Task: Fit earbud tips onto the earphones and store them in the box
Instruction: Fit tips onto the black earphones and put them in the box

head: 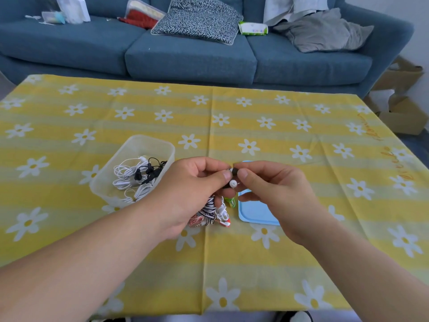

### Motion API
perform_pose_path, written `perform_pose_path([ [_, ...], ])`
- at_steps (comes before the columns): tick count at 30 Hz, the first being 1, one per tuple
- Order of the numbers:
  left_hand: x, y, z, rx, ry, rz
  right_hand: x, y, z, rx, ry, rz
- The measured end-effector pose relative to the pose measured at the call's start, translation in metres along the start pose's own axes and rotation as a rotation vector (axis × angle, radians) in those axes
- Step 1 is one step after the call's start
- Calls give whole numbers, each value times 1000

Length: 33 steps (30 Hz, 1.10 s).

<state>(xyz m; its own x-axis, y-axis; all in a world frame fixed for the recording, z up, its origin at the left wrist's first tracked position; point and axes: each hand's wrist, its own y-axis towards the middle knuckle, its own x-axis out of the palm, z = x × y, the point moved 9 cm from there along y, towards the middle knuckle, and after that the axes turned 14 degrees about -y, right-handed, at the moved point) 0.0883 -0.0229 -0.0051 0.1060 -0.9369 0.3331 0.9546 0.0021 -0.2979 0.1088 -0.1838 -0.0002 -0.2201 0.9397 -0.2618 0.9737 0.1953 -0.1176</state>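
Black tip [235, 170] is pinched in our right hand [274, 189], right of the box [151, 138]; our left hand [192, 189] pinches the earphones [232, 183]. We are fitting; next we must push it on straight.

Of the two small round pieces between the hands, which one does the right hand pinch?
The black piece, the upper one; the right hand pinches it. The white piece sits just below, with the earphones in the left hand.

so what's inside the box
Coiled white earphones and black earphones lie in the box. The left hand covers its near right corner, so what lies there cannot be seen.
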Motion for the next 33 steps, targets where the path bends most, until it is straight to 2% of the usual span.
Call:
perform_pose_path([
  [5, 3, 0, -6, -55, -41, 8, -3, 1, 4, 24, 37, 39],
  [11, 5, 1, -10, -98, -55, 8, -2, 1, 4, 40, -2, -4],
  [13, 4, 3, -14, -122, -88, 27, -11, 4, 7, 85, 40, 41],
  [15, 2, 4, -22, -166, -123, 65, -32, 8, 14, 146, 46, 169],
  [17, -1, 6, -30, -213, -132, 104, -59, 10, 26, 207, -48, 315],
  [19, -3, 8, -36, -244, -136, 130, -75, 11, 36, 249, -212, 379],
  [23, -4, 10, -41, -273, -152, 155, -70, 22, 54, 284, -602, 279],
  [25, -6, 11, -42, -280, -163, 171, -70, 27, 65, 327, -721, 239],
  [28, -8, 11, -41, -283, -196, 176, -68, 32, 78, 353, -828, 186],
  [33, -13, 11, -36, -269, -194, 164, -68, 31, 77, 319, -889, 249],
])
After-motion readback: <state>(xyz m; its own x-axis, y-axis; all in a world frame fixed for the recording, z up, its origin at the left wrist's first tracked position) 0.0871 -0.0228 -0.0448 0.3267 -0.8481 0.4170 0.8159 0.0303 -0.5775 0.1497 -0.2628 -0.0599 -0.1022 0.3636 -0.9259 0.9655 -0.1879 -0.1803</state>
